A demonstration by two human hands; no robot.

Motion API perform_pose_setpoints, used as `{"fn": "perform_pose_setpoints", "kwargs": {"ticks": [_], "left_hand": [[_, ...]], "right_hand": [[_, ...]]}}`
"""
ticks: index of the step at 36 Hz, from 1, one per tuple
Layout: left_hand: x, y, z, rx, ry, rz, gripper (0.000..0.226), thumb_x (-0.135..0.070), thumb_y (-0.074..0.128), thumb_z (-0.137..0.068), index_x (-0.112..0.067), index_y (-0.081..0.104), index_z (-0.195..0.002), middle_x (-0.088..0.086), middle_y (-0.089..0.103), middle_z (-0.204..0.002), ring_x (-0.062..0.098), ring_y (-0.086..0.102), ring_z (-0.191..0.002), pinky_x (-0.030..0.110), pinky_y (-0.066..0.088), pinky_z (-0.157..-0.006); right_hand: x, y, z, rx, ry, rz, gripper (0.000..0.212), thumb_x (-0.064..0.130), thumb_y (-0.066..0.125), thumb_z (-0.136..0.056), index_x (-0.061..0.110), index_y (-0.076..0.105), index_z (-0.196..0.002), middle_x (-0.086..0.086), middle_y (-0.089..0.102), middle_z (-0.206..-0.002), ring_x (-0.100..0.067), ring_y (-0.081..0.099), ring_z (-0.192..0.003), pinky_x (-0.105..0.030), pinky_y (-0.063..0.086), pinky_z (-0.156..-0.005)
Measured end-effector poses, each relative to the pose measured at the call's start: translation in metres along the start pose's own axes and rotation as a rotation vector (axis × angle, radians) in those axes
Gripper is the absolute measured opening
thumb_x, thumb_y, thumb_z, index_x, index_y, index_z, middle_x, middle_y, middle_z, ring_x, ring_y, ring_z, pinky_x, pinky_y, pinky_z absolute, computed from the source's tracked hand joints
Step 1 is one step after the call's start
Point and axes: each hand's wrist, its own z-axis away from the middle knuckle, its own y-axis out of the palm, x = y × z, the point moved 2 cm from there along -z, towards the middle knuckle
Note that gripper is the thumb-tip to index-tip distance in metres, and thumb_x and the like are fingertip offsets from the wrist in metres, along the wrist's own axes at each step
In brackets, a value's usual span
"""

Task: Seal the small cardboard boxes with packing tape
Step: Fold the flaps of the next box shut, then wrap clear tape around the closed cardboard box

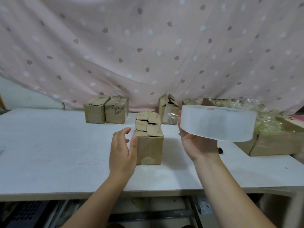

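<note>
A small cardboard box (150, 145) stands in the middle of the white table (49, 153), its top flaps folded down but loose. My left hand (122, 152) is at the box's left side, fingers relaxed, thumb near the box's upper left corner. My right hand (197, 143) grips a large roll of clear packing tape (217, 123), held up in the air to the right of the box. Two closed small boxes (106, 109) stand side by side at the back left. Another small box (168, 110) with raised flaps stands at the back centre.
A bigger open carton (273, 142) full of clear plastic wrapping sits at the right of the table. A small black and yellow object (220, 150) lies behind my right wrist. A pink patterned cloth (148, 46) hangs behind the table. The table's front edge is near me.
</note>
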Motion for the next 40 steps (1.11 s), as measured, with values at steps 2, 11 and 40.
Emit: {"fn": "perform_pose_setpoints", "kwargs": {"ticks": [2, 11, 40], "left_hand": [[-0.016, -0.004, -0.001, -0.049, -0.011, 0.105, 0.043, -0.05, 0.036, -0.098, -0.023, 0.05, -0.129, -0.008, 0.053, -0.117, -0.002, 0.051, -0.095, 0.006, 0.038, -0.072], [-0.091, -0.019, -0.004, 0.239, -0.206, 0.721, 0.055, -0.06, 0.053, -0.068, -0.02, 0.066, -0.104, -0.002, 0.071, -0.104, 0.009, 0.067, -0.1, 0.02, 0.051, -0.09], [-0.096, -0.032, -0.04, 0.155, -0.445, 0.972, 0.037, 0.01, 0.045, -0.095, -0.012, 0.039, -0.125, 0.016, 0.058, -0.098, 0.02, 0.073, -0.067, 0.03, 0.06, -0.071]], "right_hand": [[-0.001, 0.013, 0.007, 0.013, 0.023, -0.015, 0.059, 0.016, 0.099, -0.03, 0.022, 0.076, -0.083, -0.001, 0.058, -0.128, -0.029, 0.051, -0.128, -0.04, 0.054, -0.086], [-0.017, 0.044, 0.027, 0.032, 0.154, 0.043, 0.018, 0.015, 0.067, -0.064, 0.003, 0.074, -0.075, -0.015, 0.073, -0.086, -0.034, 0.072, -0.074, -0.04, 0.059, -0.068], [-0.022, 0.054, 0.005, -0.315, 0.151, 0.407, 0.025, 0.013, 0.046, -0.101, 0.011, 0.059, -0.123, -0.013, 0.066, -0.108, -0.024, 0.065, -0.083, -0.031, 0.059, -0.058]]}}
